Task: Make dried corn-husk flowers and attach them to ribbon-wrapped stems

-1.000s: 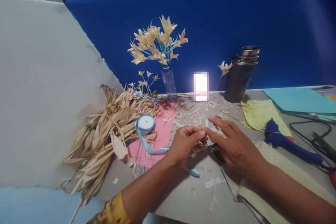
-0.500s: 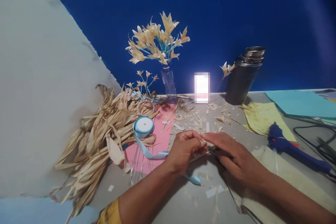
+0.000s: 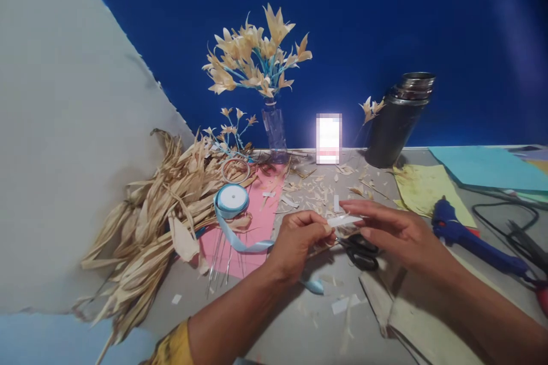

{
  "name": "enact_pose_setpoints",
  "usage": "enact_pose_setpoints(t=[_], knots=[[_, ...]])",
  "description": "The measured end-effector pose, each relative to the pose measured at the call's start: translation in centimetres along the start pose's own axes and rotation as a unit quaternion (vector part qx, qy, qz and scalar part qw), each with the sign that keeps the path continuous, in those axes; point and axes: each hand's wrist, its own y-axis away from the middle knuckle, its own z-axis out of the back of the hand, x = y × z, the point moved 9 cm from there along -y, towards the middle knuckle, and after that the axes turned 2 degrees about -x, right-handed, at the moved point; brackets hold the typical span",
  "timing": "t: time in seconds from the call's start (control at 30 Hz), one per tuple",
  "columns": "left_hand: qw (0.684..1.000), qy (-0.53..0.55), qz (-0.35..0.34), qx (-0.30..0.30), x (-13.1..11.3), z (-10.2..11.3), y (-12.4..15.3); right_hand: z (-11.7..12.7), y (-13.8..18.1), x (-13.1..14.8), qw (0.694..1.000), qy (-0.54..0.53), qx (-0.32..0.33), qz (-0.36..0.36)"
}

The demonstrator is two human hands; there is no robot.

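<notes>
A short white strip (image 3: 345, 220) is pinched between the thumb and fingers of my left hand (image 3: 302, 242), and it points to the right. My right hand (image 3: 396, 232) is open around the strip's far end, thumb and fingers apart; whether it touches the strip I cannot tell. Below the strip, between both hands, lie black-handled scissors (image 3: 363, 254), their blades partly hidden by my left fingertips. A light blue ribbon (image 3: 244, 244) runs from its spool (image 3: 232, 198) and passes behind my left wrist.
Dried husks (image 3: 158, 211) heap on the left beside pink paper (image 3: 268, 228) with thin wires. Behind stand a bottle (image 3: 274, 134) of husk flowers (image 3: 257, 54), a bright blurred rectangle (image 3: 329, 140) and a dark flask (image 3: 396, 125). A blue glue gun (image 3: 475, 245) lies right, among scraps.
My right hand has moved right and opened away from my left fingertips. The white strip and the scissors below now show clearly. The view has shifted slightly.
</notes>
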Motion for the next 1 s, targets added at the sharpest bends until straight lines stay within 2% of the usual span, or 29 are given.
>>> enact_pose_setpoints(t=[0.13,0.3,0.37,0.57,0.77,0.87,1.0], knots=[[0.999,0.026,0.038,0.003,1.0,-0.1,0.1,0.3,0.0,0.5,0.999,0.004,-0.021,0.034],[0.994,0.058,0.035,0.086,0.7,-1.5,0.2,-0.5,0.1,0.0,1.0,-0.021,-0.005,0.021],[0.993,0.058,0.026,0.096,0.6,-1.6,0.3,-0.5,0.1,0.0,0.999,-0.025,-0.009,0.026],[0.994,0.061,0.023,0.09,0.7,-1.2,0.1,-0.3,0.2,0.8,0.993,0.052,-0.025,0.107],[0.988,0.025,0.105,0.113,2.5,-1.7,0.2,-1.3,0.7,1.6,0.976,0.111,-0.001,0.185],[0.989,0.025,0.109,0.096,2.8,-1.5,0.1,-1.3,0.7,1.3,0.983,0.085,0.0,0.162],[0.993,0.041,0.098,0.055,2.8,-1.0,0.0,-1.0,0.3,-0.3,0.997,-0.013,0.004,0.07]])
